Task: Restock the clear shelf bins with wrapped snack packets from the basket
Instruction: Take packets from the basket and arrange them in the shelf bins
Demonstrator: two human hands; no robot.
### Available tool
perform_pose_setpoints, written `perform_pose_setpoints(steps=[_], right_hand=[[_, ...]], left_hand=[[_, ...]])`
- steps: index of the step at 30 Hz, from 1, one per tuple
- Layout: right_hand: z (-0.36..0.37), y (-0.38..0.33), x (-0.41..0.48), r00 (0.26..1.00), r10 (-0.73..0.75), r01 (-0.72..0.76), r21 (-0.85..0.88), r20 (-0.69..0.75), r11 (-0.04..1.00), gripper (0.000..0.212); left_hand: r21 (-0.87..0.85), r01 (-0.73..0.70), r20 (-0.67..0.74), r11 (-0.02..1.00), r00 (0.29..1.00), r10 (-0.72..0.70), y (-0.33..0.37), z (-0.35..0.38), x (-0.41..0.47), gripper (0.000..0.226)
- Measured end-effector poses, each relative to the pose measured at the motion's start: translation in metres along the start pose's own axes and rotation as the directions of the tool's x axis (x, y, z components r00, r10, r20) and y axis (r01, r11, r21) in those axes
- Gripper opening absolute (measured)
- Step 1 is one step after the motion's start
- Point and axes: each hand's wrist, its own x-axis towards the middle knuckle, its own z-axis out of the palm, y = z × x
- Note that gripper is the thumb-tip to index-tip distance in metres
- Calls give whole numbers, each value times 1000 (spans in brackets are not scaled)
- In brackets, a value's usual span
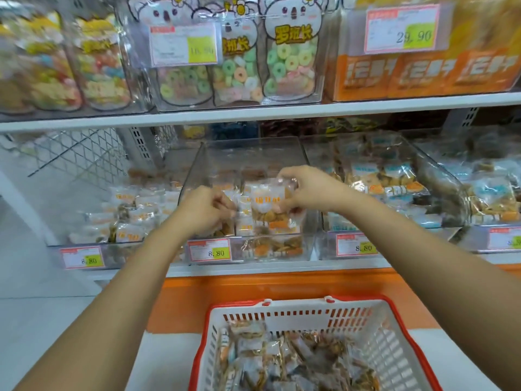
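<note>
- At the far left of the lower shelf, a clear left bin [132, 253] is seen loaded with white-and-orange packets. Its left price tag [83, 258] is marked 8.80.
- On the shelf above, koala-printed bags [290, 52] of ring sweets are displayed with yellow Chinese lettering. The figures on the upper price tag [183, 45] are too blurred to be read.
- The left hand [207, 213] is shown with fingers curled against the stacked packets in the middle bin; whether one is pinched cannot be told.
- The middle bin [251, 148], clear-walled, is labelled 8.80 on the middle price tag [210, 251].
- A wrapped snack packet [267, 200], white with orange characters, is held upright over the stock in the middle bin.
- The right hand [307, 190] is pictured pinching that packet's top between fingers and thumb.
- Below the shelf, a red-rimmed white basket [282, 314] is seen filled with loose wrapped packets [296, 359].
- The right bin [434, 176] is stocked with blue-labelled packets [363, 167], and 8.80 is printed on the right price tag [356, 246].
- At top right, a tag reading 29.90 [403, 29] is fixed above orange boxes [423, 71] printed with white characters.
</note>
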Motion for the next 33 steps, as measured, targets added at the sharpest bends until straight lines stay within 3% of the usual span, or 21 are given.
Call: perform_pose_setpoints(steps=[4,6,8,10,13,16,19,21,23,25,27,29,30,31,33], right_hand=[[24,-6,18,961,122,-113,-50,249,992,55],[34,-11,24,938,153,-123,-115,312,986,43],[42,-13,30,935,173,-107,-221,310,969,12],[49,-16,33,922,222,-133,-278,318,951,22],[52,-17,32,913,255,-138,-346,319,928,3],[48,-16,26,889,292,-187,-303,352,935,41],[49,-15,24,847,323,-317,-86,423,944,42],[54,-14,21,911,301,-279,-118,281,953,39],[63,-10,7,986,152,-159,-105,-70,982,30],[78,-8,-21,895,-23,-2,-56,-445,998,25],[108,4,-48,804,-217,140,-178,-554,974,29],[155,26,-63,875,-258,183,-212,-410,960,34],[181,35,-69,938,-192,136,-204,-287,970,33],[210,47,-74,985,-112,86,-193,-130,977,30],[267,66,-84,986,37,-15,-132,163,991,10]], left_hand=[[103,-75,60,992,996,69,-25,9,19,26],[191,-153,76,970,987,141,-25,11,28,27],[244,-216,103,945,975,196,-23,12,36,25],[256,-216,112,942,975,193,-21,12,38,25],[173,-217,75,961,976,207,-20,11,34,10],[52,-250,135,967,961,241,-17,16,16,21],[261,-293,231,920,944,235,-12,22,7,31],[382,-278,197,881,956,217,-9,22,8,28],[385,-244,154,890,968,198,-10,24,7,21],[263,-217,-5,940,974,227,-13,27,-4,23],[159,-283,-296,946,901,319,-20,29,-31,17],[159,-313,-423,936,835,351,-32,32,-62,23],[179,-297,-398,938,850,345,-42,37,-75,32],[194,-257,-327,947,893,309,-54,45,-87,37],[233,-154,-139,960,972,190,-84,64,-108,38]])
